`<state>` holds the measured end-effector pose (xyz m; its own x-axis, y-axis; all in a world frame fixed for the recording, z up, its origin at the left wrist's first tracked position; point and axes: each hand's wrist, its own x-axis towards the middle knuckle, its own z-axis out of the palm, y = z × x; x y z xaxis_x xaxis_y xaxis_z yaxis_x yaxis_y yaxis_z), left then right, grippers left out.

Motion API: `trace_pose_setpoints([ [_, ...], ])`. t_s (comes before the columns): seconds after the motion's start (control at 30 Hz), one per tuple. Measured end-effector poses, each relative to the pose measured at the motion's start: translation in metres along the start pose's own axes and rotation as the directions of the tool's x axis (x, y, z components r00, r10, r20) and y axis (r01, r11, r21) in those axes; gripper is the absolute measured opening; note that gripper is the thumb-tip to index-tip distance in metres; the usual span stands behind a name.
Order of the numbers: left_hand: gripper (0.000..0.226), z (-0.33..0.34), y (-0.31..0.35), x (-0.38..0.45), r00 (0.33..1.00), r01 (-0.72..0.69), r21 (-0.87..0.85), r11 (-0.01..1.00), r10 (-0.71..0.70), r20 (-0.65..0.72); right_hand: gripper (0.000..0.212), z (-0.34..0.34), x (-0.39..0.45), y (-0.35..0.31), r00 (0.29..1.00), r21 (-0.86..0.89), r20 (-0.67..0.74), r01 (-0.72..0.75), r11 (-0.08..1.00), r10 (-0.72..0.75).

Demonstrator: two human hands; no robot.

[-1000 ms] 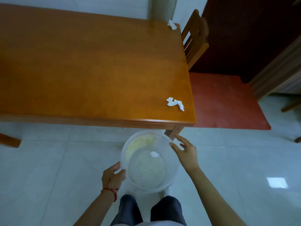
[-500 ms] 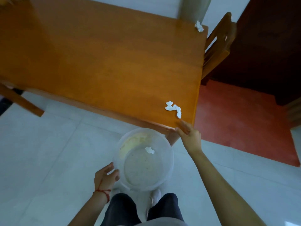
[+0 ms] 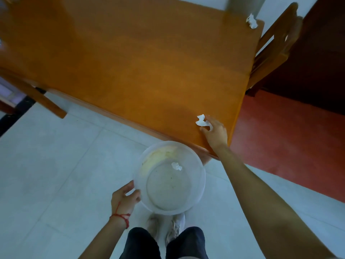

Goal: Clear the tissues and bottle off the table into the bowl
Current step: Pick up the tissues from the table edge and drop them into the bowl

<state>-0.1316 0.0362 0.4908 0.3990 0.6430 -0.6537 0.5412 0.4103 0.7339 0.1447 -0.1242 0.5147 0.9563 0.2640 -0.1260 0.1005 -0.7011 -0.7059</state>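
A crumpled white tissue lies near the front right corner of the orange wooden table. My right hand rests on the table with its fingers closing around that tissue. My left hand grips the left rim of a clear plastic bowl, held below the table's front edge. One small tissue lies inside the bowl. Another tissue sits at the table's far right corner. No bottle is in view.
A wooden chair stands against the table's right side. A red mat covers the floor to the right. A table leg slants at the left. Pale floor tiles and my feet are below the bowl.
My right hand has risen from beside the bowl onto the table and reached the near tissue. The view has swung and tilted. My left hand keeps hold of the bowl.
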Motion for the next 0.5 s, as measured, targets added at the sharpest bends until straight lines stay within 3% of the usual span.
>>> trace_pose_setpoints([
  [0.2,0.041,0.003,0.004,-0.006,1.000,-0.012,0.014,1.000,0.012,-0.003,0.033,0.007,-0.002,0.010,1.000,-0.105,0.001,0.014,0.994,-0.014],
  [0.5,0.041,0.004,0.006,-0.013,1.000,-0.024,0.060,0.998,0.022,0.020,0.026,0.008,-0.051,-0.004,0.997,0.075,-0.067,0.031,0.997,-0.026],
])
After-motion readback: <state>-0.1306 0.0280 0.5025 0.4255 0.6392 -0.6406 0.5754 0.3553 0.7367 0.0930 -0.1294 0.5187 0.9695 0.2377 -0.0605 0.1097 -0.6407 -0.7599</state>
